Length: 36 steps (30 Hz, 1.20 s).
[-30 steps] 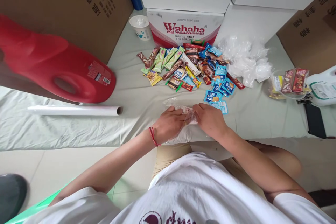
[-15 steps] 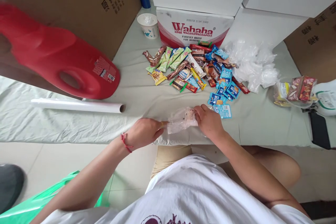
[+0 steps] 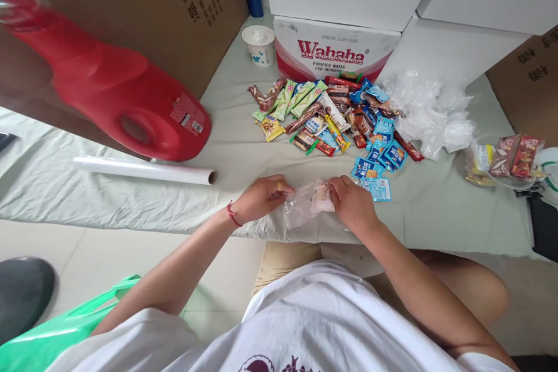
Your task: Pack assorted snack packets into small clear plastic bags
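Note:
A clear plastic bag [image 3: 300, 207] is stretched between my two hands, just above the front edge of the cloth-covered table. My left hand [image 3: 265, 196] pinches the bag's left end, with a red string bracelet on the wrist. At the bag's right end, my right hand [image 3: 354, 202] grips it together with a small pale pinkish packet [image 3: 323, 196] that shows through the plastic; its exact kind is unclear. Beyond my hands lies a heap of wrapped snack bars [image 3: 333, 110]. Several small blue snack packets [image 3: 378, 154] lie close to my right hand.
A pile of clear plastic bags [image 3: 431, 113] sits right of the snacks, with a filled snack bag [image 3: 501, 160] farther right. To the left are a red jug [image 3: 131, 99] and a white roll [image 3: 143, 171]. A paper cup [image 3: 259, 46] and Wahaba-printed carton [image 3: 331, 49] stand behind.
My left hand has moved slightly up and closed its fingers on the bag's left end. The right hand keeps its grip. The whole view has shifted a little.

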Available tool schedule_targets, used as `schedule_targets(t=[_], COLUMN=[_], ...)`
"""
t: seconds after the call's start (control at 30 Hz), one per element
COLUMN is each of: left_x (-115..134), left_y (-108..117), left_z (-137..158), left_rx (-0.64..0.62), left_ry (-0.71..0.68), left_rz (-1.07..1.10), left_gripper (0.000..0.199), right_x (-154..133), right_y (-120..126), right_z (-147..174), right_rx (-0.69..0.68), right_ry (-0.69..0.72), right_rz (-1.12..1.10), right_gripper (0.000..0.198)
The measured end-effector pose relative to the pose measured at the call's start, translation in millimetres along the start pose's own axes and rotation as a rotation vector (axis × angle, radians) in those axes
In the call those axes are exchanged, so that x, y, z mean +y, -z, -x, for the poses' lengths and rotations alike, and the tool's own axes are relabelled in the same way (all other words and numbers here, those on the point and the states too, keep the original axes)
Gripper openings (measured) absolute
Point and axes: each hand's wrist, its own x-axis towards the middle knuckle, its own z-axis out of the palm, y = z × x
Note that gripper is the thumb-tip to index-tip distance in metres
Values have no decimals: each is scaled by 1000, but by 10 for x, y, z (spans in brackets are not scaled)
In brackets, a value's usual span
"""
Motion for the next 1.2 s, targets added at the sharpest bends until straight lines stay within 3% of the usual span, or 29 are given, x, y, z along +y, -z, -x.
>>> schedule_targets(t=[0.17, 0.3, 0.37, 0.43, 0.57, 0.63, 0.73, 0.77, 0.87, 0.97, 1.1, 1.2], left_x=[-60, -40, -5, 35, 105, 129, 138, 134, 113, 81, 43, 72], left_y=[135, 41, -73, -173, -267, -289, -323, -333, -350, -363, -438, -514], left_z=[439, 670, 665, 590, 368, 273, 166, 138, 68, 12, -33, -31], left_rx=[117, 235, 243, 166, 48, 81, 194, 242, 374, 514, 660, 625], left_ry=[39, 24, -32, -86, -170, -137, -5, 60, 299, 438, 345, 294], left_rz=[-14, 125, 228, 245, 55, -60, -79, -60, -63, -249, -367, -386], left_gripper=[25, 23, 49, 77, 110, 102, 44, 38, 35, 26, 37, 33], right_x=[-15, -13, -10, -5, 7, 10, 9, 8, 4, -6, -29, -40], right_y=[20, 35, 38, 37, 21, 10, -2, -3, 7, 30, 49, 48], right_z=[-45, -97, -109, -110, -99, -96, -94, -92, -84, -83, -94, -95], right_rx=[-35, -59, -67, -63, -40, -33, -32, -34, -34, -61, -91, -87], right_ry=[-9, -8, -7, -4, -2, -3, -13, -16, -17, -25, -31, -32], right_rz=[-80, -104, -100, -99, -117, -126, -129, -130, -129, -113, -77, -67], right_gripper=[27, 23, 23, 22, 22, 23, 22, 22, 22, 22, 20, 19])
